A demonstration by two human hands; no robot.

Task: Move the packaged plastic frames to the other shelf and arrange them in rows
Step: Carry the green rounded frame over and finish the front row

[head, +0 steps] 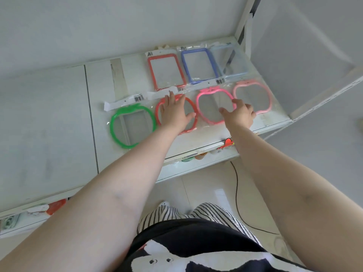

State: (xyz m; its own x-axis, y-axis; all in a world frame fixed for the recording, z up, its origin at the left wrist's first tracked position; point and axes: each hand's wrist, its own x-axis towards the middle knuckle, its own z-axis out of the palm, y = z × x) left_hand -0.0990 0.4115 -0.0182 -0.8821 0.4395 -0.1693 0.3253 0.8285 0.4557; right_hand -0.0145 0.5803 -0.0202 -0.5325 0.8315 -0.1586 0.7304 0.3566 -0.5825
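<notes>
Several packaged plastic frames lie in two rows on the white shelf (137, 75). The back row holds a red rectangular frame (151, 73), a blue one (185, 69) and a pale blue one (241, 61). In front lie a green apple-shaped frame (114, 126), a red one (191, 104), a bright pink one (204, 95) and a pale pink one (265, 95). My left hand (173, 112) rests flat on the red apple frame with fingers spread. My right hand (240, 114) touches the bright pink frame's right edge, fingers loosely bent.
A lower shelf (196, 165) holds more small packaged items under the front edge. The shelf's upright post (243, 18) stands at the back right. A black cable (236, 193) runs across the tiled floor. The shelf's left part (43, 118) is bare.
</notes>
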